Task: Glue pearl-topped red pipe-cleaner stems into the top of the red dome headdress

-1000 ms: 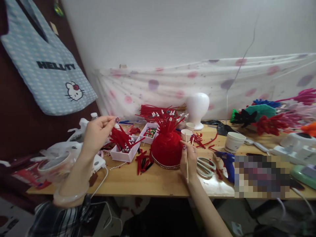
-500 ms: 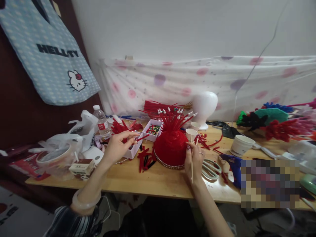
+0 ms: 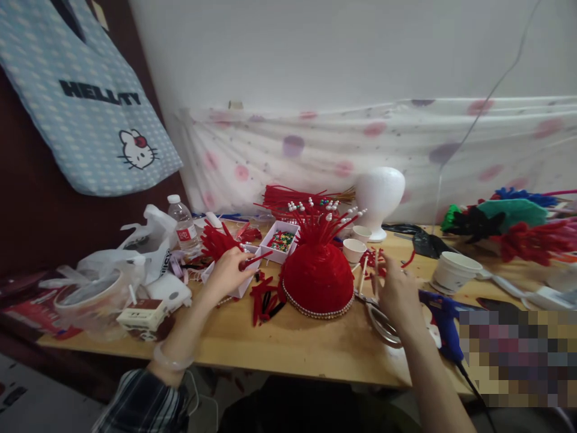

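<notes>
A red dome-shaped cap [image 3: 318, 279] stands on the table, with pearl trim round its rim and red stems tipped with white beads rising from its top. To its left, my left hand [image 3: 232, 272] is closed on a thin red stem [image 3: 259, 259], over a white box. My right hand [image 3: 396, 291] is right of the cap, over the scissors [image 3: 383, 325] and beside small red scraps; its fingers are blurred, and whatever they hold cannot be made out. A thin pale stick [image 3: 363, 276] lies between cap and hand.
A box of coloured beads [image 3: 282, 240], a white foam head [image 3: 381, 198] and paper cups [image 3: 354, 250] stand behind. At the right are a large cup [image 3: 455, 270], a blue glue gun [image 3: 446, 322] and fuzzy flowers [image 3: 518, 228]. At the left are a bottle [image 3: 184, 228] and plastic bags [image 3: 94, 285].
My right hand has left the cap's side and moved right, letting go of the pale stick. My left hand still grips the red stem. The view has shifted slightly.
</notes>
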Available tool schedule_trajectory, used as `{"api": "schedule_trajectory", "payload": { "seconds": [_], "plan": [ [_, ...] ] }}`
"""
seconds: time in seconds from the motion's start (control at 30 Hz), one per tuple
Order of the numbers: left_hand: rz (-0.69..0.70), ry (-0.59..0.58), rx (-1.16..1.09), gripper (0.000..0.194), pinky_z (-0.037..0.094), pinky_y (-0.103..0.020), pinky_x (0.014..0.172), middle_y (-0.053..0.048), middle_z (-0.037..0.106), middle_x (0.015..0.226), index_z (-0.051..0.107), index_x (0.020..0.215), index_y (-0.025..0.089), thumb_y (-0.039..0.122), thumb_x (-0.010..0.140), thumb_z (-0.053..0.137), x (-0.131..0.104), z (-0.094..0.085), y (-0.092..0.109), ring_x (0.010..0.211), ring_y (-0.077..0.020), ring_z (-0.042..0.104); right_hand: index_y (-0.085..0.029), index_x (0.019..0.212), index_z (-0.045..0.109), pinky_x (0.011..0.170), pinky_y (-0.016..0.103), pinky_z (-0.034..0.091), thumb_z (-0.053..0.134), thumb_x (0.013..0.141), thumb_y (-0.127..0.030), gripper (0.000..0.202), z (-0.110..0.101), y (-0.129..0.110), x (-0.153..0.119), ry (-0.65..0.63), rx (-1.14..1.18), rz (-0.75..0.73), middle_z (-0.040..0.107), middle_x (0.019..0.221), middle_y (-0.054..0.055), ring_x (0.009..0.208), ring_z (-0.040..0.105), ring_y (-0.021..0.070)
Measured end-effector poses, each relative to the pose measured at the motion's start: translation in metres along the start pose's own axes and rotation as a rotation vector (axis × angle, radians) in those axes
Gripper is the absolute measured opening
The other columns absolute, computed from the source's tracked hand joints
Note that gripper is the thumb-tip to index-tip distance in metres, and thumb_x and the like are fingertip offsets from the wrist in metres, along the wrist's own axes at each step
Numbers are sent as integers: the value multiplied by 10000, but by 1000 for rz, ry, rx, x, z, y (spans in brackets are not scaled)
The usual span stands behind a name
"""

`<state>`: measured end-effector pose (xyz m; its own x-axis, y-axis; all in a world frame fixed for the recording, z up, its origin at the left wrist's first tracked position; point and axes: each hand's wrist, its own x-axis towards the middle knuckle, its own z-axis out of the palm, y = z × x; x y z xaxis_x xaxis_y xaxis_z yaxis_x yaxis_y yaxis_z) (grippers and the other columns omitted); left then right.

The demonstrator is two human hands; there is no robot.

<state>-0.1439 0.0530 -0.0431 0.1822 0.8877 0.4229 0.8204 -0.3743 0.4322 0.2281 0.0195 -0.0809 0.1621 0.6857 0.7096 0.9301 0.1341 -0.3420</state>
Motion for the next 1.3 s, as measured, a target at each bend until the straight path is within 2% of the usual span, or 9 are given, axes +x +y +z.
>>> {"api": "schedule_trajectory", "payload": {
  "seconds": [0.17,0.3,0.33,0.47,0.63,0.73,0.87,0.97,1.3],
  "plan": [
    [-10,23,62,225,507,-328,723,-100,752,844,787,866,213,221,840,563,3,15,12,808,-267,697,-132,1061,659,764,442,472,443,827,-179,322,-6,4,-11,-14,8,2,719,960,170,845,642,306],
    [20,141,53,340,530,-331,807,-72,782,932,733,1114,250,269,935,444,-14,9,32,848,-238,721,-191,982,663,720,377,504,481,916,-365,261,-33,-34,-29,77,218,55,730,898,101,799,669,258],
    [161,200,33,347,536,-309,817,-69,780,976,727,1131,251,249,936,440,-21,8,40,863,-221,723,-205,969,664,702,349,510,491,927,-400,264,-40,-49,-34,51,346,87,729,876,84,778,670,239],
    [641,257,86,398,560,-260,695,-83,776,879,669,1232,207,161,960,381,-46,21,76,748,-182,725,-209,975,659,685,290,521,438,958,-486,354,-59,-105,-53,-350,765,112,711,868,65,807,671,204],
    [824,284,37,345,594,-306,730,-132,770,945,638,1248,168,184,969,437,-59,46,103,863,-230,736,-177,935,618,636,260,515,515,922,-540,378,-52,-117,-73,-724,1126,296,690,740,38,674,653,153],
    [653,152,-276,356,597,-336,804,-118,763,993,598,1271,207,170,955,439,-63,55,112,919,-225,730,-163,916,632,624,258,529,587,879,-545,386,-46,-105,-75,-722,1259,347,685,694,33,610,634,133],
    [92,-79,-1001,331,602,-356,845,-107,744,1108,518,1209,249,253,882,570,-74,67,128,968,-218,724,-166,846,700,605,263,546,657,809,-578,416,-39,-96,-72,-620,1233,383,680,714,41,601,626,134],
    [-184,-117,-1184,324,622,-369,759,-105,773,963,592,1077,219,350,795,685,-78,75,137,866,-246,741,-172,850,740,614,279,558,676,772,-611,450,-35,-93,-74,-617,1187,405,681,704,47,623,641,156],
    [-209,-178,-1197,155,591,-300,788,-72,769,904,689,925,172,286,824,659,-65,77,131,840,-199,727,-166,868,776,648,283,547,665,769,-626,484,-31,-81,-81,-691,1087,479,729,715,74,664,660,177]
  ]
}}
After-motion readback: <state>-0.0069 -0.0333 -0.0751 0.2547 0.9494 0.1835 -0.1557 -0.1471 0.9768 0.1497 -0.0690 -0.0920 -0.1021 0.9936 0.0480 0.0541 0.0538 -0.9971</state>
